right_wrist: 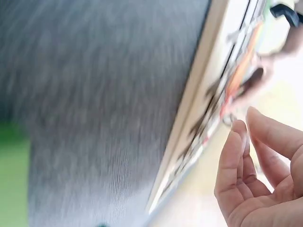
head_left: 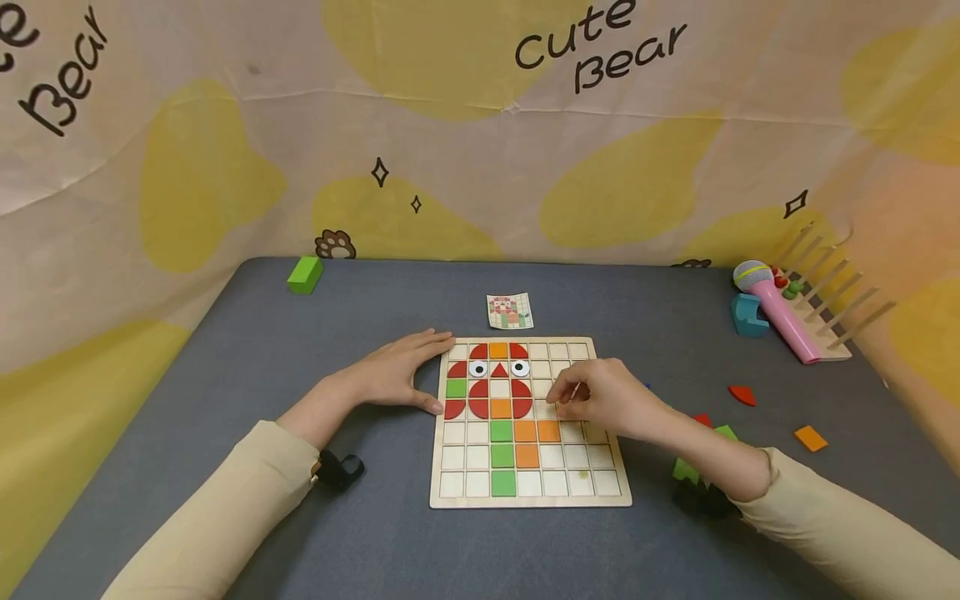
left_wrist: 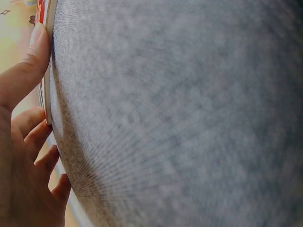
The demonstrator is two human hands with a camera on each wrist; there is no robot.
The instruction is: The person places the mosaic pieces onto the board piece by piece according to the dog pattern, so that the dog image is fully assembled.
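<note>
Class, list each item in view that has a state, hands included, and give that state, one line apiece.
Board: flat on the table, partly filled
Left hand: spread, touching the board's left edge
Right hand: curled over the board's right side, no piece visible in it
Picture card: picture side up
Pink microphone: lying on its side
Loose red piece: off the board
Loose orange square: off the board

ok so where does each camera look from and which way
Head: on the head, facing forward and down at the grid board; left hand, right hand and both sleeves show.
Left wrist: on that wrist, facing tabletop and the board's edge; left hand shows.
Right wrist: on that wrist, facing tabletop and blurred board; right hand shows, left hand beyond.
Head and right wrist share: board, both hands.
</note>
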